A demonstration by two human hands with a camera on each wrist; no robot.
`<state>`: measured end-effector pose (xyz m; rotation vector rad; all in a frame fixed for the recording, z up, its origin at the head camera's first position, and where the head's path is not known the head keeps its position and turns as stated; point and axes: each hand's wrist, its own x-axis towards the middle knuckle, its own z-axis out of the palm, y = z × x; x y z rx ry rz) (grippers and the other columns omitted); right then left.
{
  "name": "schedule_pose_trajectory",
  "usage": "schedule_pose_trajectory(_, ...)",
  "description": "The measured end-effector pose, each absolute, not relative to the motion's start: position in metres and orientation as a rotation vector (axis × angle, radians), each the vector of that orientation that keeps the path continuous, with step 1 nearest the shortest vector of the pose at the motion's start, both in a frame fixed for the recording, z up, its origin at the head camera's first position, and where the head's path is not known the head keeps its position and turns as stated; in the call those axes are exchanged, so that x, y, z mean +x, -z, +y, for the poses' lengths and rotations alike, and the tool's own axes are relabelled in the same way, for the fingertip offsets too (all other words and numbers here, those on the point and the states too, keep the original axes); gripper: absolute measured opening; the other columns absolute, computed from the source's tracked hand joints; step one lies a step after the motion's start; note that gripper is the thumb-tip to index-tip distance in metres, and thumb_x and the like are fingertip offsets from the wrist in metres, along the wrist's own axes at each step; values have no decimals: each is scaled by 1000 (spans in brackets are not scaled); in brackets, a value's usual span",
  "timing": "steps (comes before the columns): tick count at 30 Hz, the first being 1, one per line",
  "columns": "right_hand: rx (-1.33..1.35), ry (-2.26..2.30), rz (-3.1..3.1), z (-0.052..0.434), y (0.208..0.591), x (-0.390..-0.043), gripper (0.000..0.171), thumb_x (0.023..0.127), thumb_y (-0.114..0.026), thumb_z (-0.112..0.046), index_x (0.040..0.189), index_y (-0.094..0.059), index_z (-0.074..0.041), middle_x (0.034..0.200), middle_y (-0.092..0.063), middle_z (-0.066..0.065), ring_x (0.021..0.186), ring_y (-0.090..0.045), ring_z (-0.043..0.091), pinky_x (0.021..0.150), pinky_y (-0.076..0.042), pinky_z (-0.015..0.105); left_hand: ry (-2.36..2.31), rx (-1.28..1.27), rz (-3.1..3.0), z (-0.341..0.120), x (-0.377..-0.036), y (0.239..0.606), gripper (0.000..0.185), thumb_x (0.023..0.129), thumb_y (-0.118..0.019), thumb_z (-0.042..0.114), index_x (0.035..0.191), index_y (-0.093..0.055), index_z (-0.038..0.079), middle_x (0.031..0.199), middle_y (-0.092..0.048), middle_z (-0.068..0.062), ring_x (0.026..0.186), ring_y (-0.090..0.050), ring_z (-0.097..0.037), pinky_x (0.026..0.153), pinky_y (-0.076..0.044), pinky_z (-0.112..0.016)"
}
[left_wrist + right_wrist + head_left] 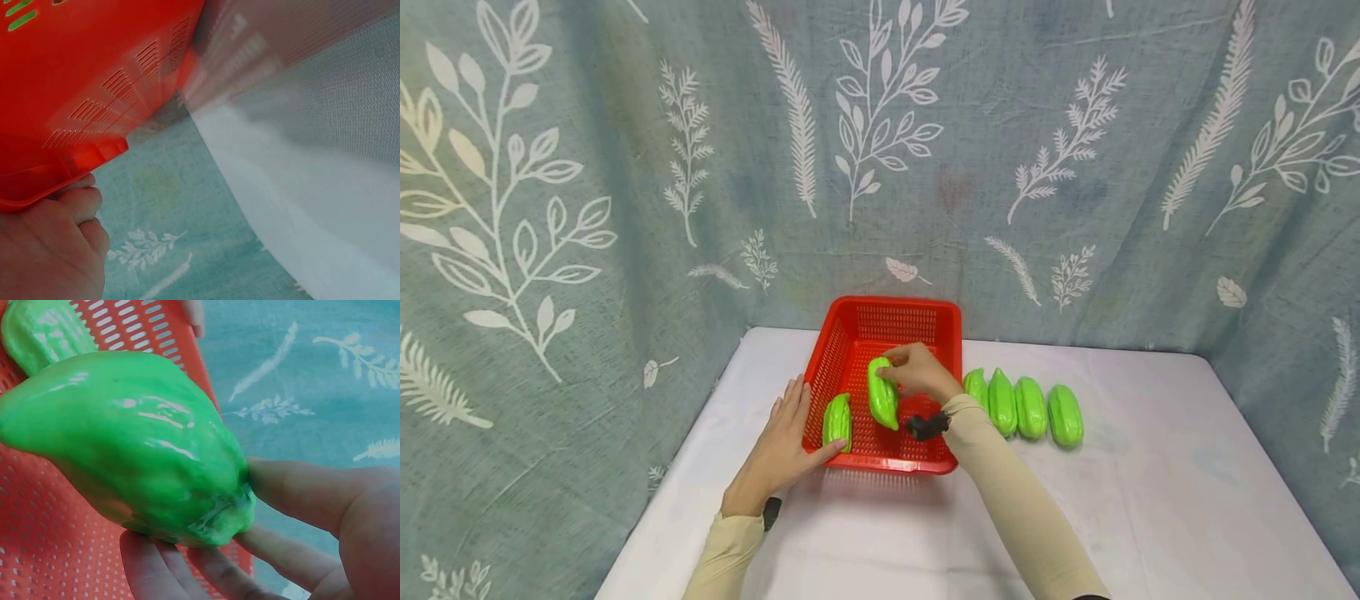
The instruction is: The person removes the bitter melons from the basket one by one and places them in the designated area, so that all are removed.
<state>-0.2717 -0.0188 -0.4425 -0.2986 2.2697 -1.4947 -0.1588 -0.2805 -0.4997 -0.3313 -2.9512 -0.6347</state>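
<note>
My right hand [923,375] pinches a glossy green, ridged toy vegetable [882,395] by its blunt end, over the red basket [895,462]. In the right wrist view, the thumb and fingertips [275,484] meet at that end, while the tapered tip points away to the left. A second green vegetable [837,421] lies in the basket's left part. My left hand [785,442] rests along the basket's left rim with its fingers extended and its thumb across the front corner. The left wrist view shows its fingers [81,203] against the basket's red rim [62,182].
Several more green vegetables [1030,408] stand in a row on the white tabletop [1150,483], right of the basket; the right forearm partly covers that row. Behind the table hangs a grey-green curtain [970,208] with white leaf prints, which also closes off both sides.
</note>
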Motion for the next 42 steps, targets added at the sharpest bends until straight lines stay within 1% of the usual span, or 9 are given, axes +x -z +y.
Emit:
schedule_pose_trajectory(4, -292, 1513, 2283, -14, 440, -271, 56, 96, -74, -26, 146, -58, -6, 145, -57, 22, 114, -70, 33, 93, -62, 51, 643, -331, -2948, -281, -159, 500, 122, 85, -64, 76, 164, -14, -2, 175, -7, -17, 164, -5, -36, 131, -14, -59)
schedule_pose_trajectory(9, -283, 1537, 2317, -7, 436, -270, 54, 96, -75, -27, 143, -60, -4, 143, -59, 19, 116, -69, 31, 89, -64, 48, 637, -331, -2953, -282, -160, 500, 122, 85, -63, 77, 164, -14, -2, 176, -6, -16, 164, -5, -36, 131, -14, -59)
schedule_pose_trajectory(14, -254, 1559, 2327, 0, 430, -268, 49, 95, -75, -26, 137, -63, -4, 139, -61, 17, 106, -71, 26, 83, -65, 41, 640, -321, -2969, -283, -159, 500, 122, 85, -63, 78, 165, -13, 0, 176, -4, -14, 164, -3, -34, 131, -13, -58)
schedule_pose_trajectory(20, -255, 1602, 2332, 10, 425, -265, 46, 96, -75, -25, 135, -64, -2, 138, -63, 18, 99, -72, 23, 88, -64, 47, 641, -337, -2954, -281, -159, 498, 122, 85, -65, 75, 165, -13, -1, 176, -4, -16, 164, -5, -36, 131, -13, -58)
schedule_pose_trajectory(25, -248, 1630, 2328, 20, 425, -263, 47, 97, -73, -25, 137, -63, -3, 140, -62, 18, 97, -72, 22, 85, -65, 43, 648, -344, -2942, -281, -159, 499, 122, 85, -65, 75, 164, -14, -3, 175, -6, -18, 163, -7, -37, 130, -14, -60)
schedule_pose_trajectory(29, -245, 1627, 2350, 31, 422, -260, 47, 98, -71, -27, 138, -62, -4, 142, -61, 16, 100, -72, 25, 84, -64, 42, 648, -336, -2952, -282, -160, 500, 123, 85, -66, 75, 164, -13, -2, 176, -4, -16, 164, -5, -36, 131, -13, -59)
schedule_pose_trajectory(34, -254, 1624, 2390, 43, 419, -258, 46, 99, -70, -30, 138, -63, -7, 141, -63, 14, 110, -71, 30, 84, -64, 40, 643, -335, -2951, -282, -160, 500, 122, 85, -66, 75, 165, -12, -1, 176, -4, -16, 164, -5, -35, 131, -14, -59)
schedule_pose_trajectory(38, -238, 1639, 2388, 52, 419, -257, 48, 99, -70, -30, 139, -62, -6, 143, -62, 15, 120, -67, 31, 86, -64, 38, 644, -343, -2934, -282, -160, 500, 121, 85, -67, 74, 164, -14, -2, 175, -7, -19, 163, -7, -37, 130, -14, -60)
schedule_pose_trajectory(42, -210, 1656, 2384, 61, 419, -255, 48, 100, -69, -30, 140, -61, -5, 145, -60, 16, 124, -65, 33, 87, -64, 39, 646, -341, -2941, -280, -160, 500, 121, 85, -66, 73, 164, -13, -2, 175, -6, -18, 164, -6, -37, 131, -14, -59)
